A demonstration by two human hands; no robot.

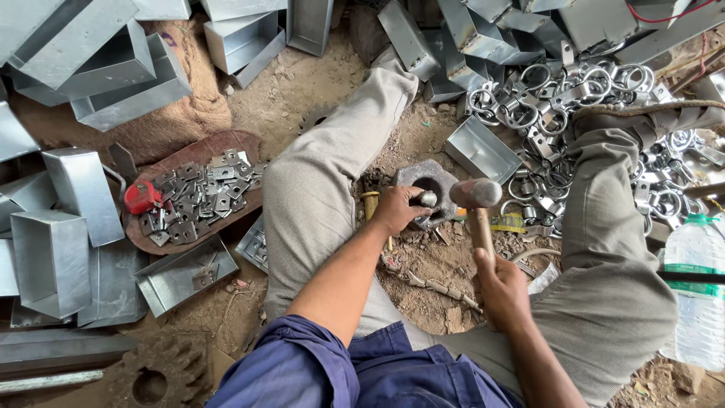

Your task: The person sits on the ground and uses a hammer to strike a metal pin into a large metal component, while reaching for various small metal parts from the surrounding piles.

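I sit on a dirt floor with my legs spread. My left hand (398, 208) pinches a small round metal piece (428, 199) and holds it over the hole of a thick hexagonal iron block (423, 177) lying between my legs. My right hand (500, 285) grips the wooden handle of a hammer (476, 195), whose steel head hovers just right of the small piece, close above the block.
Folded sheet-metal boxes (98, 72) crowd the left and top. A flat tray (155, 238) holds several small square plates and a red object (141, 198). A pile of metal rings and clamps (559, 94) lies at upper right. A plastic water bottle (698, 291) stands at right.
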